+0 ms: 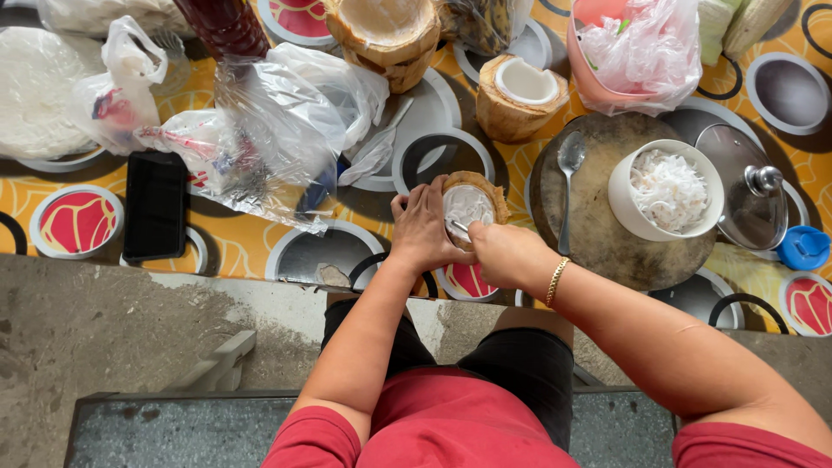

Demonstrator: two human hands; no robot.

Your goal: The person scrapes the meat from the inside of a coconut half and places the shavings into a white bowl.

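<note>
Your left hand (422,227) clamps coconut half (471,205), steadying it; right hand (503,251) grips metal scraper (457,227), tip inside shell, near white bowl (666,191) of shreds.

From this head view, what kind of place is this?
Likely an informal outdoor food-prep spot: a patterned mat spread on rough concrete ground, cut young coconuts, a bowl of shredded coconut on a round wooden board.
</note>
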